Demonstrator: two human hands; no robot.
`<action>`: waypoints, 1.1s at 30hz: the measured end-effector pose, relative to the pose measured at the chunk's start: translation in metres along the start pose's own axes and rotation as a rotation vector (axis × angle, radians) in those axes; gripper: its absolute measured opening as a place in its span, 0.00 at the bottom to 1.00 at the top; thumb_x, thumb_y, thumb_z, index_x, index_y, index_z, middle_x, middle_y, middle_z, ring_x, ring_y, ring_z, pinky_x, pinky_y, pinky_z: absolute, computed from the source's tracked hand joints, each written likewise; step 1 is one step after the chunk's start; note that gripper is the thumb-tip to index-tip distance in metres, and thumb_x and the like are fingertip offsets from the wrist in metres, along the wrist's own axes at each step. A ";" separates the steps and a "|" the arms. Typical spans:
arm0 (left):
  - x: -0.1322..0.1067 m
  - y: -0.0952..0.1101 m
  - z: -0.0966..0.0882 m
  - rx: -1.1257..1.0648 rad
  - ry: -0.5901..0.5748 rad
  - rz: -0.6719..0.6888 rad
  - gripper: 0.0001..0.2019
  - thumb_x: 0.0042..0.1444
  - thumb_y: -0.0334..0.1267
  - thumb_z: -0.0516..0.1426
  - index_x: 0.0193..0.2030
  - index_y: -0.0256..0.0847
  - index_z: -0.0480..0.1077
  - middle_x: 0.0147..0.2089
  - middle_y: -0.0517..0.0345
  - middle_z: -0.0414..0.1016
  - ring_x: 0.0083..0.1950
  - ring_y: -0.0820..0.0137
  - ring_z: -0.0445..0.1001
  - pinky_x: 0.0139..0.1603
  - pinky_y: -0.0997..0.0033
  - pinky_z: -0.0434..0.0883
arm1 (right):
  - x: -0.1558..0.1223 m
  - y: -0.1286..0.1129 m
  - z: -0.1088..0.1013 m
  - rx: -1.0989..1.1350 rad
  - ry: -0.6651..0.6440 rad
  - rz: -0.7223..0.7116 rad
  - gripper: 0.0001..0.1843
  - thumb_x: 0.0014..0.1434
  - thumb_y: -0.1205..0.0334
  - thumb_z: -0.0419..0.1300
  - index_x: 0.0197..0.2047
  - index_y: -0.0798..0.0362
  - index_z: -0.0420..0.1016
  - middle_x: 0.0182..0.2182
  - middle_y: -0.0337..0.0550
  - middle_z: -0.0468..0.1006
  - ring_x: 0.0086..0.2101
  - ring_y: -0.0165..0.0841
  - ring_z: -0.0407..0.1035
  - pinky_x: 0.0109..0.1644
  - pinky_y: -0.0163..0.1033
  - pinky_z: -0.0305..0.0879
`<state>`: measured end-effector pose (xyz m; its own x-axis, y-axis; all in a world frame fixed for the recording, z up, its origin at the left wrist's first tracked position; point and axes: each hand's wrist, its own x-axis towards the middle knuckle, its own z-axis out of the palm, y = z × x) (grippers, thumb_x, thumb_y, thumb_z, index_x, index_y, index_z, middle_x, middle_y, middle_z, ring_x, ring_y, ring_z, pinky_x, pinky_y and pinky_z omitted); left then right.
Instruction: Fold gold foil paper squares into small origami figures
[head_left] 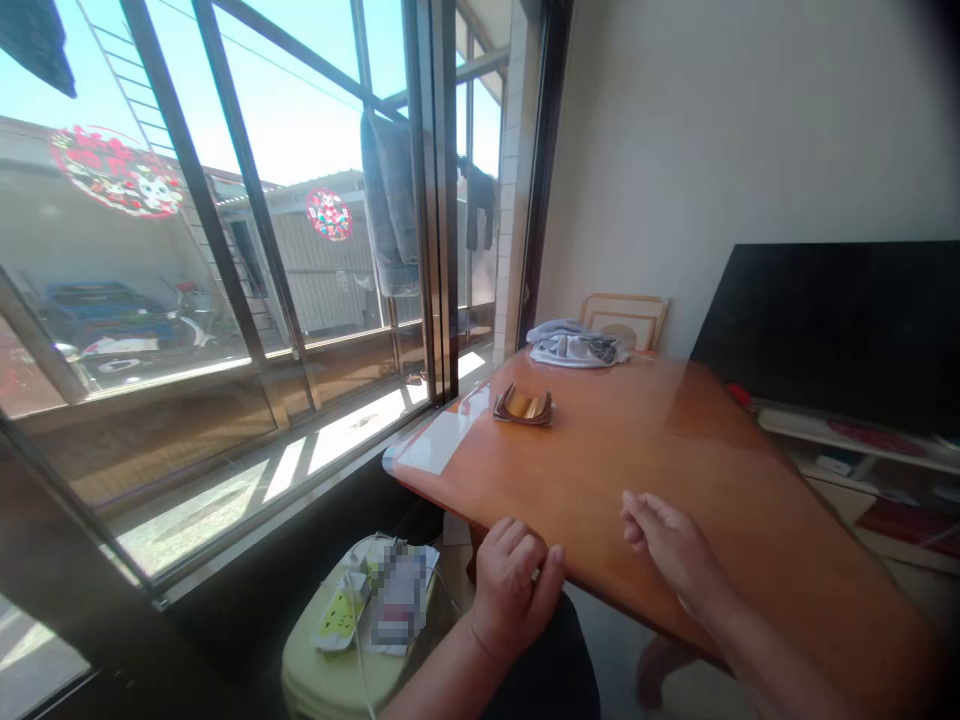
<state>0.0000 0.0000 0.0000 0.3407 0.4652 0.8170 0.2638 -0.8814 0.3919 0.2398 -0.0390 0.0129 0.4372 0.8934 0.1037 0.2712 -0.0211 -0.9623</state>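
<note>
My left hand (517,580) is at the near edge of the wooden table (585,470), its fingers curled in and its thumb bent beside them. Nothing shows in it. Over the tabletop, to the right, my right hand (667,540) is closed with its fingertips drawn together, and I see no object in them. Farther back on the table lies a brown, shiny, curved thing (523,405) with raised ends; its kind is unclear. Both hands are apart from it.
Folded grey-blue cloth (574,345) lies at the table's far end, before a wooden chair back (626,310). A light-green stool (322,680) at lower left bears a power strip (339,615) and cables. Windows line the left; a black television (840,330) stands right.
</note>
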 end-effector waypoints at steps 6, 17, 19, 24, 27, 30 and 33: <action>0.065 -0.023 0.037 -0.108 0.138 -0.181 0.16 0.66 0.37 0.53 0.26 0.43 0.57 0.27 0.60 0.63 0.31 0.71 0.63 0.35 0.69 0.61 | 0.029 0.011 -0.002 -0.101 -0.112 0.040 0.25 0.63 0.37 0.52 0.32 0.51 0.70 0.23 0.36 0.73 0.24 0.31 0.66 0.30 0.36 0.61; 0.153 -0.124 0.093 0.054 -0.053 -0.538 0.10 0.64 0.42 0.52 0.37 0.40 0.72 0.36 0.54 0.77 0.38 0.67 0.73 0.37 0.71 0.64 | 0.109 0.034 -0.036 -0.202 -0.179 0.018 0.20 0.62 0.44 0.53 0.28 0.50 0.65 0.21 0.37 0.74 0.21 0.29 0.65 0.26 0.35 0.58; 0.168 -0.139 0.103 0.101 -0.077 -0.573 0.10 0.63 0.40 0.53 0.41 0.40 0.74 0.42 0.50 0.79 0.43 0.63 0.75 0.41 0.68 0.66 | 0.122 0.040 -0.039 -0.195 -0.129 -0.004 0.20 0.62 0.43 0.52 0.28 0.50 0.64 0.21 0.36 0.72 0.22 0.30 0.65 0.28 0.35 0.59; 0.198 -0.161 0.126 0.209 -0.181 -0.601 0.12 0.64 0.41 0.52 0.44 0.40 0.76 0.46 0.48 0.80 0.51 0.60 0.75 0.49 0.66 0.67 | 0.133 0.061 -0.043 -0.207 0.004 -0.091 0.23 0.64 0.41 0.49 0.27 0.50 0.64 0.21 0.35 0.70 0.24 0.32 0.65 0.31 0.37 0.60; 0.209 -0.168 0.138 0.258 -0.244 -0.603 0.13 0.64 0.43 0.53 0.44 0.39 0.76 0.48 0.47 0.80 0.52 0.59 0.75 0.50 0.67 0.67 | 0.132 0.067 -0.045 -0.194 -0.039 -0.116 0.24 0.65 0.41 0.49 0.28 0.50 0.64 0.22 0.35 0.70 0.26 0.32 0.64 0.32 0.36 0.61; 0.213 -0.174 0.145 0.310 -0.292 -0.630 0.13 0.64 0.43 0.52 0.40 0.39 0.76 0.46 0.46 0.80 0.50 0.58 0.76 0.49 0.65 0.68 | 0.129 0.065 -0.048 -0.174 -0.072 -0.100 0.23 0.67 0.42 0.48 0.28 0.50 0.64 0.22 0.35 0.70 0.25 0.32 0.64 0.32 0.36 0.60; 0.214 -0.178 0.149 0.354 -0.320 -0.660 0.13 0.64 0.40 0.50 0.38 0.40 0.75 0.44 0.46 0.80 0.47 0.59 0.77 0.46 0.65 0.69 | 0.127 0.060 -0.047 -0.191 -0.082 -0.125 0.23 0.67 0.43 0.48 0.28 0.50 0.64 0.22 0.35 0.69 0.26 0.32 0.64 0.32 0.36 0.59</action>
<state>0.1603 0.2687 0.0419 0.2428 0.9280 0.2825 0.7518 -0.3640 0.5498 0.3522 0.0518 -0.0197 0.3209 0.9278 0.1904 0.4796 0.0141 -0.8773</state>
